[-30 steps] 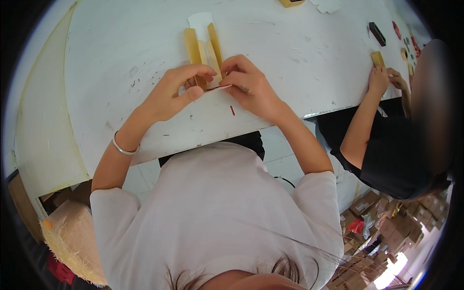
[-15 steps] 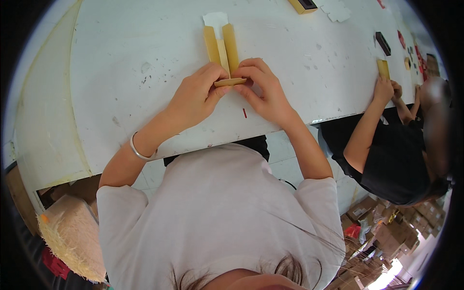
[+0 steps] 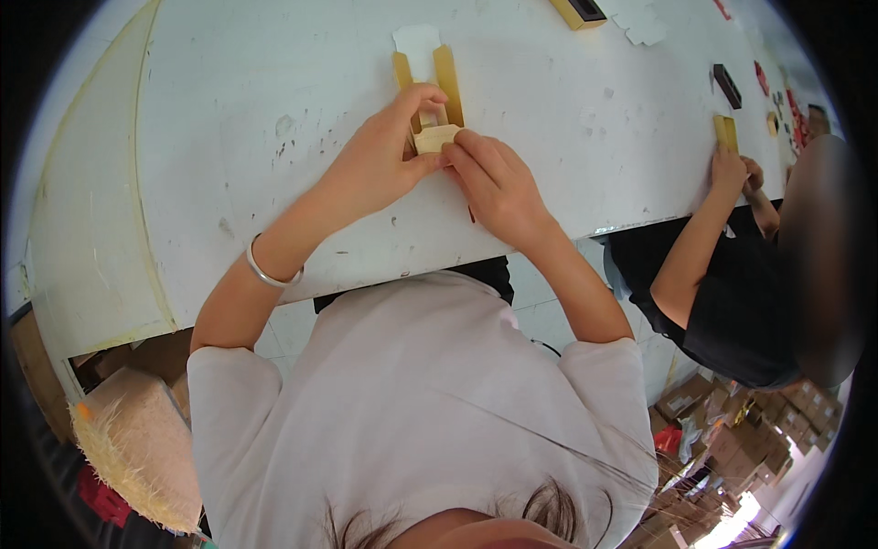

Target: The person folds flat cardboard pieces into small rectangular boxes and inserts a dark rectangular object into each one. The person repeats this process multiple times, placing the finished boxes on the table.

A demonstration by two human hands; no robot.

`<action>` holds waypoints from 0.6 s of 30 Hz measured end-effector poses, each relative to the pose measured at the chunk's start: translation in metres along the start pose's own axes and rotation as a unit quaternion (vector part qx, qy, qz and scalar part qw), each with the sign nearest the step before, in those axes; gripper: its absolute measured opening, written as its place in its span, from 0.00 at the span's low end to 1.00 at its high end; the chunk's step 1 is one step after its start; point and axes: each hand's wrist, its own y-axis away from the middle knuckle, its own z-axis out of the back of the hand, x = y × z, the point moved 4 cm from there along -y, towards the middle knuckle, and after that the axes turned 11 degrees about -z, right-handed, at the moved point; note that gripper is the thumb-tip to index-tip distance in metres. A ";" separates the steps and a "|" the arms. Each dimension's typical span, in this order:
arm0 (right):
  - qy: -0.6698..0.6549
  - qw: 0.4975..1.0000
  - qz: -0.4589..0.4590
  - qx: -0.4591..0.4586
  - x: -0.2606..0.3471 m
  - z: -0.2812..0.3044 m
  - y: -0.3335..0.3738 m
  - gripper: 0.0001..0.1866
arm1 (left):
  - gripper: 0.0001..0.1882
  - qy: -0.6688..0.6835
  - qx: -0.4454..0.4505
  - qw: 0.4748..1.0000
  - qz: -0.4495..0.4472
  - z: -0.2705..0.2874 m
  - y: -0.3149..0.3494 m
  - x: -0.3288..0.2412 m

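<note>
A partly folded gold carton [image 3: 448, 84] lies lengthwise on the white table in front of me, its two long sides standing up. At the far end a white flap [image 3: 417, 39] lies spread out. The near end panel [image 3: 436, 139] stands raised between my hands, showing a pale face. My left hand [image 3: 377, 157] grips the carton's near left corner, thumb in front and forefinger curved over the inside. With fingers and thumb together, my right hand [image 3: 498, 188] pinches the right end of that panel. Its thumb is partly hidden.
A small red strip [image 3: 472, 214] lies beside my right hand. Farther right are a gold box with a dark inside [image 3: 578, 13], white cut paper [image 3: 640, 25] and a black box [image 3: 727, 85]. A co-worker in black holds another gold carton [image 3: 725, 133] at the table's edge.
The near end panel has tipped upright and now shows its pale face. My left fingers have lifted over the carton's inside, while my right hand has closed in on the panel's right end.
</note>
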 end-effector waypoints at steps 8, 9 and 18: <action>0.018 0.999 -0.029 0.036 0.004 0.000 -0.007 0.11 | 0.08 -0.325 -0.075 0.908 -0.254 -0.014 0.032 -0.008; 0.029 0.998 -0.037 0.053 0.007 0.002 -0.010 0.11 | 0.07 -0.318 -0.058 0.918 -0.230 -0.014 0.030 -0.006; -0.042 0.957 -0.160 0.240 0.000 0.003 -0.019 0.10 | 0.04 -0.278 0.081 0.952 -0.102 -0.006 0.012 -0.002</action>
